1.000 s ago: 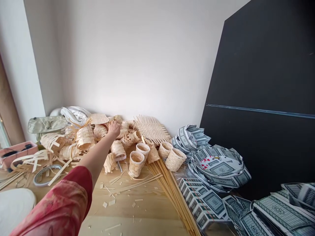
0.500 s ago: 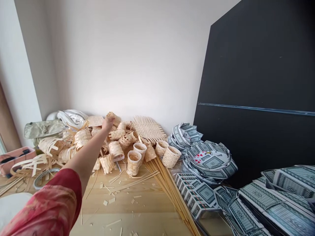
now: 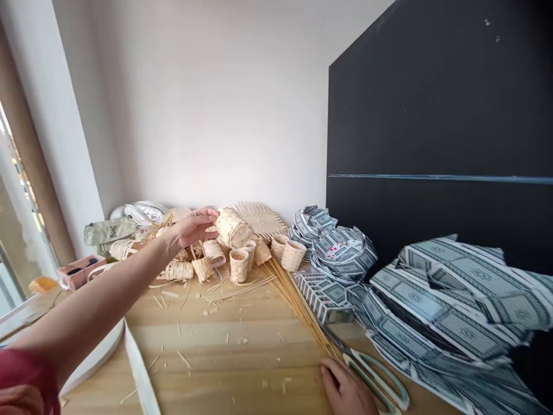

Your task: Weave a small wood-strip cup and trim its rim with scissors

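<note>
Two hands: left hand [image 3: 192, 226] raised above the pile, right hand [image 3: 343, 389] low on the tabletop [image 3: 224, 340].
Held item: woven wood-strip basket [image 3: 233, 228], long axis tilted, directly right of the left fingers [image 3: 211, 214], which grip it.
Nearer hand: left.
Right hand state: loosely open, holding nothing, just beside scissors [image 3: 371, 372].

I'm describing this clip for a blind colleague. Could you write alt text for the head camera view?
A person's left hand holds a small woven basket above a pile of woven strips on a wooden table. The right hand rests beside green-handled scissors, near folded card-patterned sheets.
</note>
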### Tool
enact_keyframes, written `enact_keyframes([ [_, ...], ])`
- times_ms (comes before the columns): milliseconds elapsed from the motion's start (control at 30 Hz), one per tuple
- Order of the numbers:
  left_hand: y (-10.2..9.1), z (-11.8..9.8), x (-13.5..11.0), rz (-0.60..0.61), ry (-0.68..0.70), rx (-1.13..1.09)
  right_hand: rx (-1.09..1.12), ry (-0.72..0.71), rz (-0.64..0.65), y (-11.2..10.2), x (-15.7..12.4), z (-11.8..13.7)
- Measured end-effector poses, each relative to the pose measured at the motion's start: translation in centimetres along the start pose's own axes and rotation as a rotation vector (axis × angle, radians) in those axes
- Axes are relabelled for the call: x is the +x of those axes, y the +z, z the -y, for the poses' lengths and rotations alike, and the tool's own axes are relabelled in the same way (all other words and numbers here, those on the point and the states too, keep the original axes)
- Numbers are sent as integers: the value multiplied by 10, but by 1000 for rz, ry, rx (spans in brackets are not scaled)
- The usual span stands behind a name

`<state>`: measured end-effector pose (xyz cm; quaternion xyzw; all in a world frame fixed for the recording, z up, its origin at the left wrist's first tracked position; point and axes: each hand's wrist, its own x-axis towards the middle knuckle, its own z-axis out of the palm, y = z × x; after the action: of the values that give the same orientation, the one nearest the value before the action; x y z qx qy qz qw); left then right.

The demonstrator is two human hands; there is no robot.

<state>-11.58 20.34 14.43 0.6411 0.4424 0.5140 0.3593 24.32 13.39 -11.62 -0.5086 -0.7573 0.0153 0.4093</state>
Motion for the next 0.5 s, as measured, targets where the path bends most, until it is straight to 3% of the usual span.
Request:
enact_keyframes([
  [267, 20, -7, -66, 66, -67, 8, 24, -11, 89, -12, 7, 19],
  [500, 45, -13, -104, 105, -29, 163, 108, -14, 148, -47, 15, 54],
])
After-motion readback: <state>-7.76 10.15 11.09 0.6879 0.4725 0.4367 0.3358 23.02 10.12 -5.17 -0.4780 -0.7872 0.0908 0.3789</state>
